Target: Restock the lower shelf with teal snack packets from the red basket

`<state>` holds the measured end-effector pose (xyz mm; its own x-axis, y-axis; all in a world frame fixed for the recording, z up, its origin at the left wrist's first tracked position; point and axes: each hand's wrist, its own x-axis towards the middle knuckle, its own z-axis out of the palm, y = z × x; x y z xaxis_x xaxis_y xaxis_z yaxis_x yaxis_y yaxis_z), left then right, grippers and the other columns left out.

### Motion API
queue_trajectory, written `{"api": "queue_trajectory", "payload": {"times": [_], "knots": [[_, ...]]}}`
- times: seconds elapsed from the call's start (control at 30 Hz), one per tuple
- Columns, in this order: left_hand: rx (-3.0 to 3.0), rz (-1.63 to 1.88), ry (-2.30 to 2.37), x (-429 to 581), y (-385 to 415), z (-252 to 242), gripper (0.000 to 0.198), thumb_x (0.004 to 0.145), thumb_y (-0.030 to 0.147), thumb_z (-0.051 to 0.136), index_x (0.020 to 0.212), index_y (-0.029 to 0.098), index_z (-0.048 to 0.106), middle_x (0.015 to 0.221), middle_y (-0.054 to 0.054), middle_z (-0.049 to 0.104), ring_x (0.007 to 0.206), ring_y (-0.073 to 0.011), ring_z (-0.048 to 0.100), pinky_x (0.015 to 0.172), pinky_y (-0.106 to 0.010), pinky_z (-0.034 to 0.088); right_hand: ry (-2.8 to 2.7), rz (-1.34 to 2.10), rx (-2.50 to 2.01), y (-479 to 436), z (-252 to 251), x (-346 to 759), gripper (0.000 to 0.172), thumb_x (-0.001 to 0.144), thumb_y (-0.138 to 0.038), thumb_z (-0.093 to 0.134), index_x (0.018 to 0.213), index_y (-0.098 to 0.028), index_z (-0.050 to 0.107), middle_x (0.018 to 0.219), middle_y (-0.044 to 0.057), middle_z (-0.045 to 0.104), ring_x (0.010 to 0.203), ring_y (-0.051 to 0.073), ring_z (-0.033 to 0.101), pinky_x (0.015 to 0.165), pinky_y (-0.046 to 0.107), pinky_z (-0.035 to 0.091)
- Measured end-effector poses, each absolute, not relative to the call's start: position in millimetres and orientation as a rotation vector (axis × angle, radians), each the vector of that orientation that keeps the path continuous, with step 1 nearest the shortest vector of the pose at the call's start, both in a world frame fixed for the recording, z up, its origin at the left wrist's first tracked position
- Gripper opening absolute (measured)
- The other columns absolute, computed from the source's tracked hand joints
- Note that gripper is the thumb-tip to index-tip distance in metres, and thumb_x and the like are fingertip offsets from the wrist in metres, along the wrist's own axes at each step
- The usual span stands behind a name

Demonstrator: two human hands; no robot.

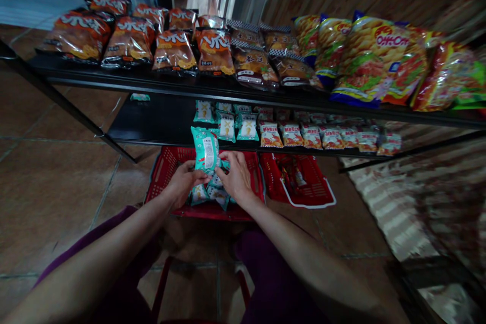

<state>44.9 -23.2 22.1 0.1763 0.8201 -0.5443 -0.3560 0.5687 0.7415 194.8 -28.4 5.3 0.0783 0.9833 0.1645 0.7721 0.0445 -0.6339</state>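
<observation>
A teal snack bag [205, 148] stands tilted up over the red shopping basket [161, 172], its white label panel facing me. My left hand [184, 183] grips its lower left side, thumb across the front. At the bag's lower right edge, my right hand [236, 176] is closed with thumb and fingers on it. Beneath my hands, several more teal snack bags [218, 195] lie in the basket, partly covered by my fingers. On the lower shelf [152, 121] just beyond, similar teal bags [227, 126] stand in rows.
Red-and-white snack packs [291, 135] line the lower shelf's right side. The upper shelf [125, 77] holds orange chip bags [129, 40], brown bags [255, 67] and large yellow bags [374, 61]. A second red basket [319, 182] with a white handle sits at right.
</observation>
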Motion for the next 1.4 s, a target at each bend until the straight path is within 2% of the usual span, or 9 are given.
{"api": "queue_trajectory", "payload": {"times": [0.1, 0.27, 0.47, 0.63, 0.83, 0.97, 1.1, 1.27, 1.4], "knots": [[0.591, 0.935, 1.153, 50.9, -28.8, 20.5, 0.023, 0.063, 0.005, 0.063, 0.081, 0.015, 0.053, 0.069, 0.0, 0.064, 0.061, -0.012, 0.062, 0.071, -0.029, 0.053, -1.758, 0.54, -1.706, -29.2, 0.9, 192.3, 0.023, 0.077, -0.021, 0.052, 0.1, -0.02, 0.056, 0.098, 0.007, 0.055, 0.092, 0.02, 0.055, 0.082, 0.035, 0.048], [0.889, 0.928, 1.366, 51.7, -32.0, 18.7, 0.025, 0.065, 0.018, 0.068, 0.083, 0.017, 0.05, 0.075, -0.001, 0.062, 0.074, -0.0174, 0.062, 0.073, -0.033, 0.05, -1.653, 0.803, -1.502, -32.4, 0.3, 186.7, 0.039, 0.084, -0.032, 0.048, 0.12, -0.019, 0.049, 0.12, 0.01, 0.054, 0.11, 0.02, 0.051, 0.088, 0.034, 0.047], [1.385, 1.079, 1.45, 47.8, -32.7, 26.2, 0.034, 0.061, 0.026, 0.075, 0.088, 0.019, 0.055, 0.12, -0.012, 0.051, 0.121, -0.0264, 0.044, 0.1, -0.037, 0.036, -1.313, 1.284, -1.343, -33.6, 5.9, 183.5, 0.053, 0.084, -0.045, 0.051, 0.133, -0.027, 0.04, 0.131, 0.004, 0.052, 0.118, 0.018, 0.05, 0.102, 0.035, 0.038], [1.433, 0.986, 1.289, 50.1, -40.7, 27.2, 0.04, 0.062, 0.023, 0.074, 0.098, 0.021, 0.057, 0.141, -0.01, 0.037, 0.129, -0.029, 0.035, 0.105, -0.04, 0.032, -0.938, 1.48, -1.19, -35.4, 5.6, 176.5, 0.05, 0.076, -0.041, 0.064, 0.12, -0.025, 0.049, 0.119, 0.003, 0.06, 0.11, 0.016, 0.055, 0.099, 0.03, 0.041], [1.499, 1.02, 1.261, 45.0, -35.5, 23.4, 0.027, 0.073, 0.019, 0.062, 0.1, 0.021, 0.06, 0.129, -0.009, 0.05, 0.118, -0.023, 0.048, 0.094, -0.032, 0.042, -0.527, 1.687, -1.187, -32.4, 3.9, 180.2, 0.044, 0.067, -0.031, 0.074, 0.106, -0.022, 0.055, 0.111, 0.003, 0.063, 0.088, 0.014, 0.062, 0.074, 0.026, 0.054], [1.087, 1.076, 1.435, 38.4, -21.6, 20.5, 0.028, 0.073, 0.027, 0.065, 0.098, 0.016, 0.061, 0.11, -0.01, 0.063, 0.103, -0.0215, 0.057, 0.089, -0.031, 0.043, -0.427, 1.795, -1.072, -28.7, 4.5, 185.3, 0.042, 0.063, -0.026, 0.077, 0.099, -0.019, 0.056, 0.095, 0.003, 0.068, 0.078, 0.014, 0.065, 0.076, 0.03, 0.055], [0.559, 0.84, 1.135, 35.4, -13.0, 21.9, 0.038, 0.074, 0.041, 0.064, 0.099, 0.012, 0.063, 0.099, -0.013, 0.068, 0.091, -0.0231, 0.063, 0.08, -0.033, 0.048, -0.391, 1.884, -1.097, -27.5, 7.1, 184.2, 0.039, 0.064, -0.026, 0.077, 0.096, -0.018, 0.055, 0.086, 0.003, 0.07, 0.075, 0.015, 0.067, 0.077, 0.034, 0.056], [0.31, 0.773, 0.944, 38.5, -12.1, 26.4, 0.035, 0.081, 0.032, 0.057, 0.107, 0.009, 0.062, 0.096, -0.014, 0.07, 0.084, -0.0234, 0.067, 0.078, -0.035, 0.052, -0.483, 1.833, -1.287, -27.6, 6.4, 181.6, 0.035, 0.067, -0.027, 0.076, 0.092, -0.016, 0.054, 0.076, 0.002, 0.068, 0.057, 0.012, 0.065, 0.06, 0.027, 0.058], [0.245, 0.8, 0.996, 40.6, -10.2, 25.7, 0.034, 0.083, 0.031, 0.054, 0.107, 0.009, 0.062, 0.093, -0.013, 0.071, 0.081, -0.0226, 0.068, 0.077, -0.034, 0.054, -0.608, 1.851, -1.343, -28.4, 6.0, 182.3, 0.027, 0.072, -0.028, 0.072, 0.087, -0.016, 0.053, 0.068, 0.003, 0.068, 0.059, 0.013, 0.067, 0.054, 0.021, 0.055]]}}
